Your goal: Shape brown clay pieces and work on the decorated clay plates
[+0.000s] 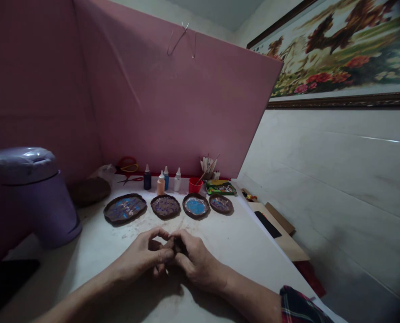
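My left hand (149, 249) and my right hand (196, 255) meet over the white tabletop. Between their fingertips is a small lump of brown clay (173, 244), mostly covered by the fingers. Both hands are closed around it, thumbs on the near side. Beyond them stand shallow brown clay dishes in a row: a large one (126, 208) at left with blue and pale streaks, one (165, 207) with purple marks, one (196, 206) filled with bright blue, and a smaller one (221, 204) at right.
A purple lidded bin (48, 202) stands at left beside a large brown clay mass (91, 190). Behind the dishes are scissors (131, 179), several paint bottles (161, 184), a red cup (195, 185) with a brush and a green packet (221, 187). A pink board (183, 103) rises behind.
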The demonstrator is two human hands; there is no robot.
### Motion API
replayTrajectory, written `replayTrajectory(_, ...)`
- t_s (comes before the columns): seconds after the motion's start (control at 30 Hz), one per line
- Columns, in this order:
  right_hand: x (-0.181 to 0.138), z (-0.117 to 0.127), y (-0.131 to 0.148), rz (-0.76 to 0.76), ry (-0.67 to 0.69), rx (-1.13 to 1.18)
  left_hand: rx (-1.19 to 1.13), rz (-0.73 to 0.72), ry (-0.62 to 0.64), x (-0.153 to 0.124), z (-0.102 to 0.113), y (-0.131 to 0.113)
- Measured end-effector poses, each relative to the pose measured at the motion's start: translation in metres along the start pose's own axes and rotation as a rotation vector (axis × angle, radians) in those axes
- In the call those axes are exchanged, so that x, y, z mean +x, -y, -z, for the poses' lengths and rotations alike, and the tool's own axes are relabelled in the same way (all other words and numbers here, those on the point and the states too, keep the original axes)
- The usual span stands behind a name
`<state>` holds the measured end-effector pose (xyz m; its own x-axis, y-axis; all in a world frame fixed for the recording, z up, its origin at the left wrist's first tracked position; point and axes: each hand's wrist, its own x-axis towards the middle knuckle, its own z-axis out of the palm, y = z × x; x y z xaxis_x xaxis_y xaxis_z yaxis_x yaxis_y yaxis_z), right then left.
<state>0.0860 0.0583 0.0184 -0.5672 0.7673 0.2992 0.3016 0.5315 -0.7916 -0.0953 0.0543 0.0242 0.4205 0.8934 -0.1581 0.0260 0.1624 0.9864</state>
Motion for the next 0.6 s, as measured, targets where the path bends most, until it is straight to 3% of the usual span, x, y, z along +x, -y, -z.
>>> replayTrajectory(0.6, 0.0000, 0.0011, -0.0031, 0.060, -0.005, -0.079, 0.007, -0.071, -0.104, 0.0010, -0.0062, 0.0063)
